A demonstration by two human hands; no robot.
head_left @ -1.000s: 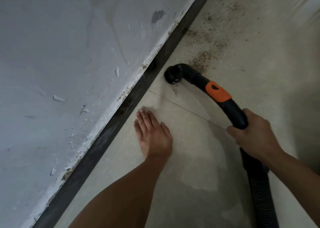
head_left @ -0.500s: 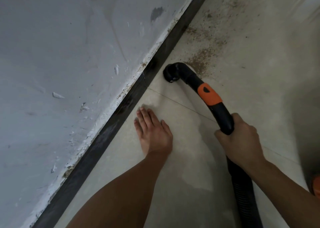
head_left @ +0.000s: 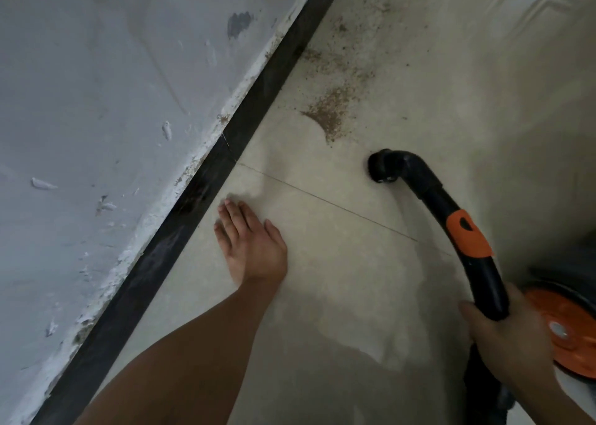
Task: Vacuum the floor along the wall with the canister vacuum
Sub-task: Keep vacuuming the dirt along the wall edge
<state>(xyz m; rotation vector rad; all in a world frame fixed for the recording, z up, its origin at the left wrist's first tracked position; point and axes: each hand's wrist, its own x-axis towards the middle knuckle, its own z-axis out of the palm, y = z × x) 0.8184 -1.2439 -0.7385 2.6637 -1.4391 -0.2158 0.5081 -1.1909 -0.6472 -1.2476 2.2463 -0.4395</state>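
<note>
Floor (head_left: pixel 338 295): pale tile, dust (head_left: pixel 329 115) far.
Left grip (head_left: pixel 254 247): released, flat on floor.
Right grip (head_left: pixel 512 337): clenched round vacuum wand (head_left: pixel 483 279).

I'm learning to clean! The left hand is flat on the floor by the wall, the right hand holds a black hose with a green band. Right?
No: in the head view the band on the hose is orange, not green. The left hand and right hand are as you said.

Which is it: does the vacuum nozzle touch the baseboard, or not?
Apart. The head view shows bare floor tile between the nozzle and the baseboard.
</note>
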